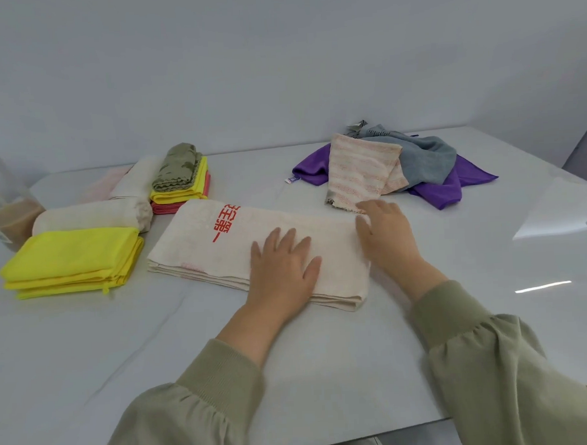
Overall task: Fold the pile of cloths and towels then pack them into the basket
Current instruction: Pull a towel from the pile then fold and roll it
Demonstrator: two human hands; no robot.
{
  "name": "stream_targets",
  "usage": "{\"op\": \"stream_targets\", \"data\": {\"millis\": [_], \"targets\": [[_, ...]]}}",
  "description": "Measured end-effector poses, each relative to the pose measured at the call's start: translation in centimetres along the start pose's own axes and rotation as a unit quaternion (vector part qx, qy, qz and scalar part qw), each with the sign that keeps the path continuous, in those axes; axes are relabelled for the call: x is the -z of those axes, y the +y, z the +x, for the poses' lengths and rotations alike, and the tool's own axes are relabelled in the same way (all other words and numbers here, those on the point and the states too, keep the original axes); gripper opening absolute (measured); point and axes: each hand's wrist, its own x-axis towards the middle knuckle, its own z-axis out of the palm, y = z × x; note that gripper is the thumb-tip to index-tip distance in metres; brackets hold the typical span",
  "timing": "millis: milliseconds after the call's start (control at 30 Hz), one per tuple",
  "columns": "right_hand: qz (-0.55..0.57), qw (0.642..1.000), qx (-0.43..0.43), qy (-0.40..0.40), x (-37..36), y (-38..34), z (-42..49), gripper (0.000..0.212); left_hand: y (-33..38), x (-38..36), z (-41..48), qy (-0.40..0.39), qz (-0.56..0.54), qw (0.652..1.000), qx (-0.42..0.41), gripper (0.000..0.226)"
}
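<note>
A cream towel (pixel 199 246) with red characters lies folded in a long strip across the middle of the table. My left hand (pixel 282 266) presses flat on its right half with fingers spread. My right hand (pixel 385 231) rests on the towel's right end, fingers straight and touching the far right corner. Behind it, at the back right, sits an unfolded pile: a pink striped towel (pixel 360 172), a grey cloth (pixel 427 156) and a purple cloth (pixel 452 185). No basket is in view.
Folded cloths stand at the left: a yellow stack (pixel 75 260), a rolled white towel (pixel 93 216), another white one (pixel 135 180), and an olive cloth (pixel 178 168) on yellow and red ones. A clear jar (pixel 2 204) stands at the far left edge.
</note>
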Motion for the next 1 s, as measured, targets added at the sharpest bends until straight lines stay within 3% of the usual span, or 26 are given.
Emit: {"op": "stream_targets", "data": {"millis": [67,100,167,267,433,567,633,733,900,1000], "targets": [[-0.104,0.983,-0.006,-0.152,-1.0,-1.6,-1.6,0.051,-0.7,-0.2,0.2,-0.099,0.043,0.993,0.041,0.059],[-0.138,0.966,-0.016,-0.217,-1.5,-1.9,-2.2,0.056,-0.9,-0.2,0.2,-0.107,0.049,0.992,0.043,0.059],[-0.165,0.950,-0.021,-0.265,-1.3,-1.8,-2.0,0.059,-0.8,0.1,0.2,-0.073,0.070,0.995,0.023,0.052],[-0.218,0.944,-0.029,-0.248,-0.1,-1.0,-0.6,0.060,0.1,1.6,0.2,-0.046,0.103,0.994,0.003,0.039],[-0.330,0.929,-0.030,-0.165,1.0,-2.3,1.2,0.061,1.0,4.5,1.5,-0.159,0.051,0.985,-0.033,0.033],[-0.272,0.947,-0.003,-0.169,-0.2,-4.1,1.2,0.037,-0.5,4.3,1.7,-0.097,0.095,0.984,-0.114,0.036],[-0.243,0.954,0.016,-0.177,-1.5,-4.3,0.2,0.035,-1.7,3.1,0.9,-0.124,0.103,0.978,-0.136,0.053],[-0.207,0.960,0.045,-0.182,-2.2,-4.4,-0.2,0.044,-3.0,2.1,-0.5,-0.187,0.057,0.974,-0.111,0.067],[-0.189,0.943,0.146,-0.233,-3.1,-5.9,0.1,0.053,-4.1,4.9,1.3,-0.149,0.109,0.981,-0.059,0.037],[-0.143,0.931,0.217,-0.257,-3.8,-6.9,0.6,0.053,-5.5,4.4,1.8,-0.163,0.153,0.974,-0.037,0.046]]}}
